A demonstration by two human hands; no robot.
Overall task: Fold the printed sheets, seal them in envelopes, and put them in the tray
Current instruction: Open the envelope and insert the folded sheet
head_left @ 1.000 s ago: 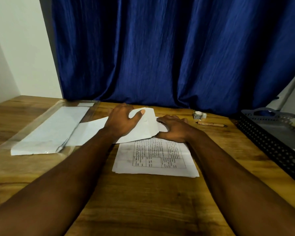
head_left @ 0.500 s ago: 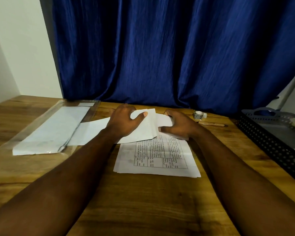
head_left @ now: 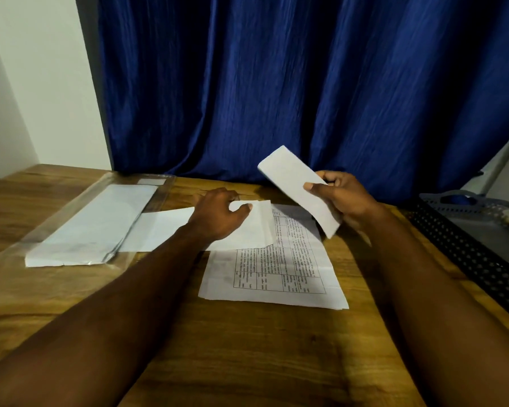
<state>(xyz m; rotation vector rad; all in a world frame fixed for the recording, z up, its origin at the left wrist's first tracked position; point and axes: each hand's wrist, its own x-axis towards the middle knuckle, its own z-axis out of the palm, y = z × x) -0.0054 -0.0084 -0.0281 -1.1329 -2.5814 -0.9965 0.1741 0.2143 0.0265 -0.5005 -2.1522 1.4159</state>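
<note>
A blue curtain (head_left: 276, 83) is hung behind the wooden table (head_left: 247, 348). The tray (head_left: 467, 259) is set far right, a plastic packet (head_left: 94, 224) far left. The printed sheets (head_left: 276, 274) are overlapped by an envelope (head_left: 165, 230), gripped under the left hand (head_left: 218, 215). A folded sheet (head_left: 291, 183) is pinched aloft in the right hand (head_left: 347, 201).

Folded sheet (head_left: 294, 189) aloft, printed sheets (head_left: 276, 274) flat

Blue curtain (head_left: 306, 83), white wall (head_left: 41, 83), wooden table (head_left: 247, 362).

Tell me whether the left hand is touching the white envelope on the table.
Touching. The head view shows the left hand pinching the white envelope, thumb laid over its upper edge.
</note>
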